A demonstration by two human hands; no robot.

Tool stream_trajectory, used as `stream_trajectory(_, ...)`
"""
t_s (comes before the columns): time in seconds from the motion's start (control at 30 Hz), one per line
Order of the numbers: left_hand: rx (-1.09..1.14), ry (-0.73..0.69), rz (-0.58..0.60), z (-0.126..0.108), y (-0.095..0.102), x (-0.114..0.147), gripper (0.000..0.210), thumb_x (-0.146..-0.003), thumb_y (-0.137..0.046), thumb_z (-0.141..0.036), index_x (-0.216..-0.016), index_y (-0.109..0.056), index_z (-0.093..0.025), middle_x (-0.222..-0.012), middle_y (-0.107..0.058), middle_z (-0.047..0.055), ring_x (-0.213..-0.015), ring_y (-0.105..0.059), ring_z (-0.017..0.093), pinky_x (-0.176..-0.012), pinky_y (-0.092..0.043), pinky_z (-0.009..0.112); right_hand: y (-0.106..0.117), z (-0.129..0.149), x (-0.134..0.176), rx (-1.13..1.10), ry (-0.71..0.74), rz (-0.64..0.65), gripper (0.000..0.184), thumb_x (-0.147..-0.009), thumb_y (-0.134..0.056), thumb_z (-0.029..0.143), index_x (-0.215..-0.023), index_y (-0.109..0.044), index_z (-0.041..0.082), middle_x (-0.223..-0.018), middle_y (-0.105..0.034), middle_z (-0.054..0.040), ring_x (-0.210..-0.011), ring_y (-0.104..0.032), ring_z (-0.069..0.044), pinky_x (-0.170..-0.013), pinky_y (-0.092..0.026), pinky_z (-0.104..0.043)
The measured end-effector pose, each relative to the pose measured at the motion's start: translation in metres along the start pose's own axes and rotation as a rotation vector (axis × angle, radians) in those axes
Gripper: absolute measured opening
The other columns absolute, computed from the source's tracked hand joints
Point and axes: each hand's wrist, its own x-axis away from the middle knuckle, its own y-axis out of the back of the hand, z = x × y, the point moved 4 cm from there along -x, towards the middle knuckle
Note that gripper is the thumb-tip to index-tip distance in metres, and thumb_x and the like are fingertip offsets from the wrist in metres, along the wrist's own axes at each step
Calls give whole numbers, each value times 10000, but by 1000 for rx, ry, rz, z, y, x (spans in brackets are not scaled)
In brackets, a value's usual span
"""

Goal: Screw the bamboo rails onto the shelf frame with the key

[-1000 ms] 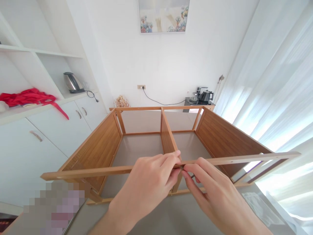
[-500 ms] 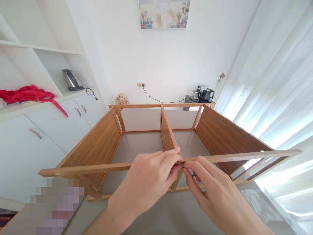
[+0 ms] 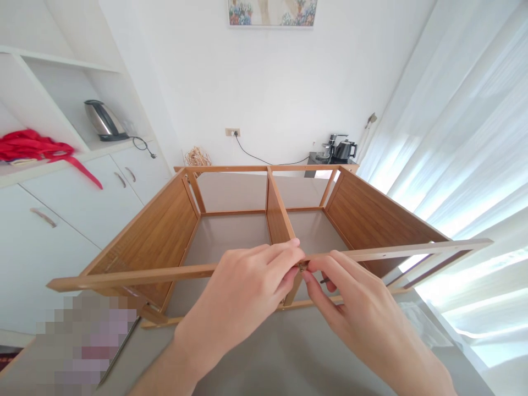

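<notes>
A wooden shelf frame lies on the grey tabletop, its front rail running across in front of me. My left hand is closed on this rail where the middle panel meets it. Just to the right, my right hand pinches a small brass-coloured screw at the rail's outer side, between thumb and forefinger. A thin dark metal tool, perhaps a hex key, pokes out from the curled fingers of that same hand. How deep the screw sits is hidden by my fingertips.
Clear plastic wrapping lies on the table at right, near a white curtain. White cabinets stand on the left, holding a kettle and red cloth. Coffee maker and black kettle stand beyond the frame.
My view has tilted down and shifted slightly, so the scene sits higher and further left. Both hands keep their places at the joint; the right fingers have shifted slightly around the screw.
</notes>
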Motion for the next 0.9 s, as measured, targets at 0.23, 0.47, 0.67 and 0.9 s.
stream_trajectory(0.23,-49,-72,-5,-1,1,-1,156,-991,-513,-175,-955,-650,-242,-1301,-684,-24,-807,-713,114,-693,-534,244,0,0,-2,2,-8,-42,122,-991,-510,228,-909,-599,220,-784,-558,7,-663,-510,-118,-574,-445,-222)
stream_trajectory(0.47,0,-12,53,1,0,1,226,-970,-514,-151,-1125,-606,-287,-1292,-680,-49,-978,-713,130,-803,-555,251,1,0,-1,9,3,-46,121,-995,-515,237,-917,-606,220,-781,-573,3,-652,-512,-119,-565,-436,-224)
stream_trajectory(0.67,-45,11,88,-1,-3,-1,178,-993,-458,-172,-1100,-577,-250,-1193,-691,-12,-957,-707,140,-718,-543,255,4,2,-2,25,23,-47,117,-999,-514,228,-942,-616,220,-814,-605,-1,-671,-546,-119,-592,-436,-236)
stream_trajectory(0.9,-93,-22,93,0,-3,2,252,-963,-472,-124,-1080,-622,-289,-1296,-636,-16,-918,-699,131,-694,-521,255,1,-1,-2,0,21,-18,137,-1000,-501,206,-907,-601,218,-821,-598,-3,-703,-562,-120,-608,-453,-231)
